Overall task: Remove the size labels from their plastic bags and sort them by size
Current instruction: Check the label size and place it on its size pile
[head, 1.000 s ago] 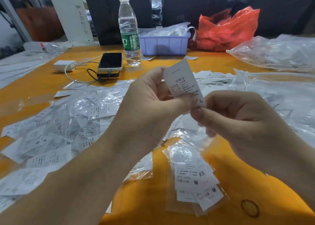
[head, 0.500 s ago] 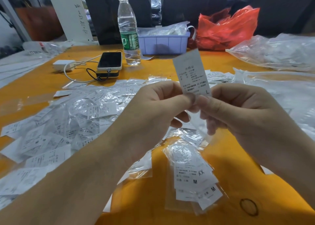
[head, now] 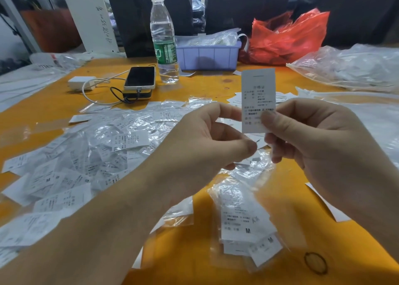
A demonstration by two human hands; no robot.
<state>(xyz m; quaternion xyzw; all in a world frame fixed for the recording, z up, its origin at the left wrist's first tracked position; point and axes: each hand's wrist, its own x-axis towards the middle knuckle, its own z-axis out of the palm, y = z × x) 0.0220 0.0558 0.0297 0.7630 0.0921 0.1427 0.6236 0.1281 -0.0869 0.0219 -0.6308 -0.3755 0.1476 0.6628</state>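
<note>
My right hand (head: pixel 313 137) pinches a white size label (head: pixel 258 90) by its lower right corner and holds it upright above the orange table (head: pixel 216 83); my thumb hides the size letter. My left hand (head: pixel 200 146) is just left of it, thumb and fingers pinching the top of a thin clear plastic bag (head: pixel 257 166) that hangs below the label. A heap of bagged labels (head: pixel 97 155) covers the table on the left. Under my hands lies a small stack of labels marked M (head: pixel 246 226), on and under clear film.
At the back stand a water bottle (head: pixel 164 38), a phone (head: pixel 140 77) on a power bank with a white charger (head: pixel 82 82), a lavender bin (head: pixel 207 54) and a red plastic bag (head: pixel 287 38). Large clear bags (head: pixel 356 66) fill the right side.
The label has risen upright and moved right, out of the clear bag. It is now in my right hand alone; my left hand has come off it and keeps the bag.
</note>
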